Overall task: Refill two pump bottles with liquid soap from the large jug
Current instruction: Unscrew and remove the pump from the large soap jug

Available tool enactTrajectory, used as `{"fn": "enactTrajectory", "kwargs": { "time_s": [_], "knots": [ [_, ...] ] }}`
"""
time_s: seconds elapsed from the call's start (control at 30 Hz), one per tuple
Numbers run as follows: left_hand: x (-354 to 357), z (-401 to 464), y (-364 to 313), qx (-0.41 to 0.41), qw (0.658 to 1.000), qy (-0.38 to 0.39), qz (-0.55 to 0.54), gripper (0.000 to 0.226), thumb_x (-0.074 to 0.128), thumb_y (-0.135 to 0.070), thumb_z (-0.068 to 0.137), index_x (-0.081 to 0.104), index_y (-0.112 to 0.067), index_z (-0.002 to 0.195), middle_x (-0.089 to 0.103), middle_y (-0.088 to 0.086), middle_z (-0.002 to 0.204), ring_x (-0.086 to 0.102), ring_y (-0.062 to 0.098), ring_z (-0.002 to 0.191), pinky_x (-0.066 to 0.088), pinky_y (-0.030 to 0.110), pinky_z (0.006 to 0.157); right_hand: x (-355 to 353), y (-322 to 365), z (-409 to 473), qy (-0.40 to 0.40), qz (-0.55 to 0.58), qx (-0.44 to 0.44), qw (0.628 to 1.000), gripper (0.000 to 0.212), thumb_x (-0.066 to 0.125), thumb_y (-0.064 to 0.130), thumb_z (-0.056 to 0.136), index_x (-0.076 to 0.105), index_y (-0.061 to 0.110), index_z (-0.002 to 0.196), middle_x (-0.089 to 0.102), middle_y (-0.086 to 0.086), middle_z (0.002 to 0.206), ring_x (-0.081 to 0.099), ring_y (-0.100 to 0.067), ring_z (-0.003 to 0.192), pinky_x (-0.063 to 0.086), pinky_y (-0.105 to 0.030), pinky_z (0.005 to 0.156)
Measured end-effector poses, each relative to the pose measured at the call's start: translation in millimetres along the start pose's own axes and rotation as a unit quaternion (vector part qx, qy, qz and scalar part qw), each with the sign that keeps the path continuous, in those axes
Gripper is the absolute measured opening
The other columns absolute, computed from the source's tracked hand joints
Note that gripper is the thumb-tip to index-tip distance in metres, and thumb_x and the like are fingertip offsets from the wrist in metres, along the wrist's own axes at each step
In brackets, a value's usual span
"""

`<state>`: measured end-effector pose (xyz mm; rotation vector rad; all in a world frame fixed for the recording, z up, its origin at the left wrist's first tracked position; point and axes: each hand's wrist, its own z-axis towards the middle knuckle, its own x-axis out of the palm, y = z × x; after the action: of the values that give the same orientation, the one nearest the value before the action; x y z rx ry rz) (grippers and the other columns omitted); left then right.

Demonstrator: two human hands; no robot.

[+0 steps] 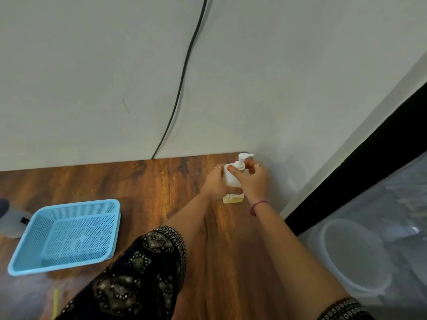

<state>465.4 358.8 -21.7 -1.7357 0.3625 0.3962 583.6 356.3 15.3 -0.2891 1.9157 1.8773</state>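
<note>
A white plastic pump bottle (231,179) stands on the wood-grain table (161,181) at the far right corner, about one o'clock. The left hand (216,184) is clamped around its body. The right hand (254,181) pinches the pump collar, fingers (235,173) closed on it. A perforated blue plastic basket (34,264), rectangular, sits at nine o'clock, well apart. A black cable (182,79) hangs down the smooth wall.

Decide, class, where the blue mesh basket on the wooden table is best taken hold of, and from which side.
Grip the blue mesh basket by its thick rim, coming from above. It sits upright and open with nothing visible inside, and the flared rim stands clear of the wooden table. The right-hand long edge is likely easiest, being nearest the hands.
</note>
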Motion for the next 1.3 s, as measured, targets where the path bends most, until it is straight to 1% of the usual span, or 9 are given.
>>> {"fn": "enactTrajectory", "kwargs": {
  "time_s": [0.1, 0.2, 0.33, 0.5, 0.57, 0.8, 1.0, 1.1, 1.3],
  "knots": [
    [-6.4, -15.0, 3.3, 0.004, 0.999, -0.033, -0.011, 0.077, 0.092, -0.033, 0.055, 0.051, -0.018, 0.118, 0.060, -0.004, 0.112, 0.061, 0.013, 0.098, 0.057, 0.030, 0.079, -0.1, 3.5, -4.9, 0.012, -0.014, -0.011, 1.000, 0.050, 0.076, 0.058, 0.065, 0.068, 0.025, 0.102, 0.067, 0.007, 0.099, 0.064, -0.011, 0.092, 0.054, -0.026, 0.071],
    [-19.1, -41.6, 0.2, 0.010, 0.997, -0.072, -0.024, 0.082, 0.091, -0.039, 0.054, 0.050, -0.019, 0.121, 0.056, -0.010, 0.110, 0.057, 0.007, 0.096, 0.049, 0.017, 0.071, -1.2, 15.8, -18.9, 0.014, -0.010, -0.021, 1.000, 0.054, 0.071, 0.065, 0.065, 0.068, 0.026, 0.103, 0.068, 0.010, 0.097, 0.063, -0.007, 0.090, 0.056, -0.033, 0.077],
    [-40.0, -86.3, -11.3, 0.035, 0.987, -0.149, -0.058, 0.080, 0.092, -0.040, 0.052, 0.048, -0.022, 0.116, 0.053, -0.011, 0.109, 0.057, 0.005, 0.097, 0.049, 0.015, 0.071, -2.7, 50.3, -52.9, 0.018, 0.031, -0.037, 0.999, 0.038, 0.071, 0.054, 0.072, 0.068, 0.028, 0.100, 0.066, 0.013, 0.096, 0.062, -0.004, 0.091, 0.056, -0.035, 0.080],
    [-81.8, -143.8, -24.0, 0.054, 0.973, -0.204, -0.094, 0.077, 0.091, -0.043, 0.052, 0.050, -0.024, 0.114, 0.057, -0.014, 0.106, 0.059, -0.001, 0.091, 0.047, 0.006, 0.060, -5.9, 112.6, -106.2, 0.046, 0.026, -0.115, 0.992, 0.034, 0.071, 0.037, 0.082, 0.066, 0.019, 0.110, 0.051, 0.022, 0.091, 0.052, 0.005, 0.086, 0.039, -0.001, 0.074],
    [-101.2, -167.1, -26.3, 0.064, 0.967, -0.223, -0.104, 0.076, 0.090, -0.047, 0.050, 0.050, -0.027, 0.112, 0.059, -0.015, 0.104, 0.061, -0.001, 0.091, 0.048, 0.008, 0.061, -7.7, 135.3, -127.1, 0.067, 0.016, -0.148, 0.987, 0.033, 0.071, 0.035, 0.084, 0.067, 0.016, 0.110, 0.059, 0.012, 0.096, 0.052, 0.007, 0.084, 0.034, 0.004, 0.068],
    [-181.6, -244.1, -26.1, 0.077, 0.956, -0.262, -0.109, 0.072, 0.087, -0.053, 0.045, 0.051, -0.034, 0.104, 0.061, -0.014, 0.104, 0.062, 0.001, 0.091, 0.052, 0.015, 0.069, 19.6, 207.0, -199.9, 0.123, 0.049, -0.219, 0.967, 0.037, 0.069, 0.040, 0.082, 0.065, 0.017, 0.111, 0.060, 0.003, 0.101, 0.059, -0.010, 0.099, 0.044, -0.014, 0.080],
    [-253.0, -299.9, -11.1, 0.104, 0.952, -0.268, -0.102, 0.063, 0.089, -0.048, 0.050, 0.050, -0.039, 0.100, 0.063, -0.013, 0.104, 0.063, 0.006, 0.093, 0.056, 0.020, 0.074, 51.5, 262.0, -250.9, 0.175, 0.033, -0.264, 0.948, 0.032, 0.068, 0.038, 0.083, 0.068, 0.021, 0.109, 0.058, 0.005, 0.097, 0.056, 0.001, 0.093, 0.037, -0.001, 0.075],
    [-284.6, -322.9, -1.0, 0.107, 0.957, -0.245, -0.114, 0.070, 0.085, -0.055, 0.045, 0.054, -0.038, 0.105, 0.067, -0.011, 0.105, 0.066, 0.006, 0.094, 0.060, 0.033, 0.080, 63.3, 280.9, -273.1, 0.215, 0.067, -0.283, 0.932, 0.025, 0.067, 0.036, 0.084, 0.070, 0.026, 0.107, 0.063, 0.009, 0.098, 0.059, 0.004, 0.092, 0.043, -0.010, 0.084],
    [-334.3, -358.5, 14.1, 0.109, 0.955, -0.258, -0.101, 0.059, 0.093, -0.037, 0.054, 0.054, -0.038, 0.098, 0.066, -0.010, 0.104, 0.066, 0.005, 0.092, 0.059, 0.032, 0.079, 89.9, 305.4, -306.7, 0.304, 0.127, -0.224, 0.917, 0.030, 0.064, 0.041, 0.088, 0.066, 0.029, 0.115, 0.069, 0.006, 0.113, 0.064, -0.013, 0.108, 0.048, -0.041, 0.100]
  ]
}}
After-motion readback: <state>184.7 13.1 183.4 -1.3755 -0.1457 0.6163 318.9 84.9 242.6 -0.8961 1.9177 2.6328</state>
